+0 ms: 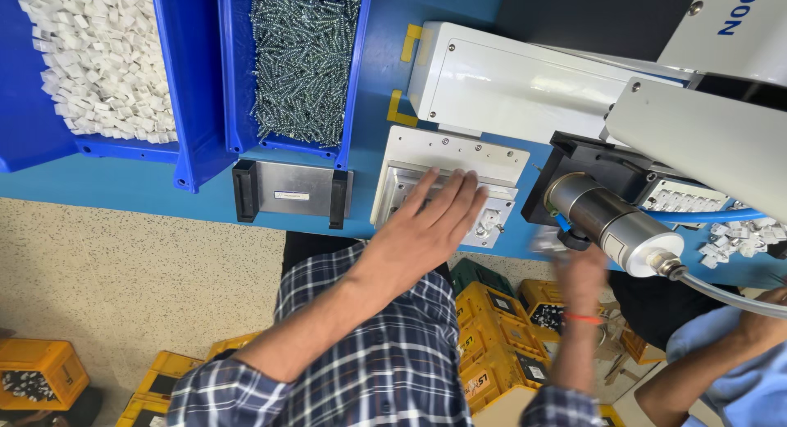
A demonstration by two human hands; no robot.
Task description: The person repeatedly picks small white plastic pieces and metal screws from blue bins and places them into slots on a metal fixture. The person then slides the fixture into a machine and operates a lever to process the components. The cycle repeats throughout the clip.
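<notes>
Blue benchtop carries two blue bins, one of white clips (98, 58) and one of screws (302, 62), beside a white machine housing (525, 87) and a steel cylinder (611, 222). Left hand (426, 222) lies flat, fingers spread, over the white fixture plate (455, 152), whose long side runs along the bench edge. Right hand (578, 267) is blurred under the cylinder, its grip impossible to tell; another person's hand (771, 312) shows at right.

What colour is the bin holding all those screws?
Blue; the bin of screws shows clearly in the head view.
</notes>
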